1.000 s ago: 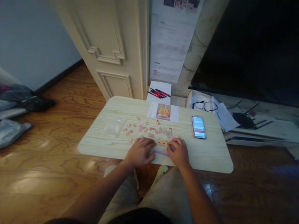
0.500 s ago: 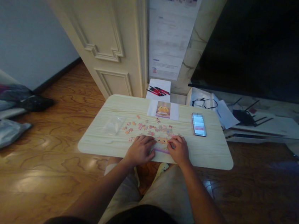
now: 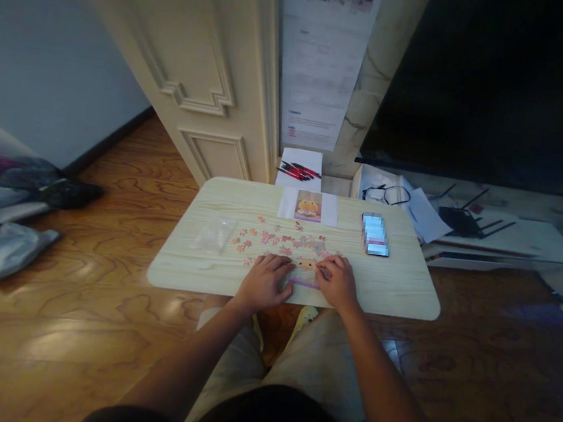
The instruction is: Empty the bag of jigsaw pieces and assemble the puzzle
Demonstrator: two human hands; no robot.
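Observation:
A partly joined jigsaw puzzle point(image 3: 306, 265) with an orange cartoon face and a purple lower edge lies near the front of the table. My left hand point(image 3: 267, 280) rests over its left side, fingers stretched out and touching it. At the right edge my right hand point(image 3: 337, 281) has thumb and fingertips pinched together on a puzzle piece, mostly hidden by the fingers. Loose puzzle pieces point(image 3: 266, 238) are scattered behind and to the left of the joined part. Behind them lies a reference picture point(image 3: 309, 206) of orange cartoon figures on white paper.
The pale wooden table point(image 3: 394, 287) also carries a clear plastic bag point(image 3: 214, 236) at left and a phone point(image 3: 375, 234) at right. Beyond its back edge are red and black pens point(image 3: 299, 171), glasses point(image 3: 388, 194) and a black router point(image 3: 459, 221).
Both hands stay almost exactly where they were on the puzzle. The whole view has shifted very slightly.

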